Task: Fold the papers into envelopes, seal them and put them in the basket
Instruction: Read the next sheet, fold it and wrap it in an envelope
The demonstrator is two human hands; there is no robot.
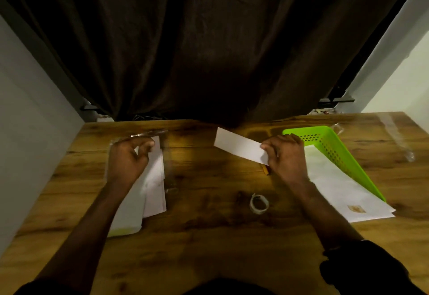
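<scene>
Because the head view looks straight down over both forearms, the division of labour reads plainly. The right hand (pixel 285 155) pinches one end of a folded white paper (pixel 239 144) between thumb and curled fingers, holding it raised off the counter (pixel 209 236) and slanting away to the left. It hangs just beside the green basket (pixel 334 150), probably so it can be dropped there or checked first.

The basket lies on the right with white envelopes (pixel 336 185) resting in it and spilling past its near end, one bearing a small brown mark.

The left hand (pixel 128 157) sits over the far end of the stack of papers (pixel 155 178) on the left, fingers curled toward the thumb. I cannot tell whether it has a sheet pinched or only rests there, though the pose suits lifting the next one.

A roll of clear tape (pixel 258 203) lies between the arms, within reach of either hand for sealing. A small brown object (pixel 265 169) lies just beneath the right hand. It is too small to identify.
</scene>
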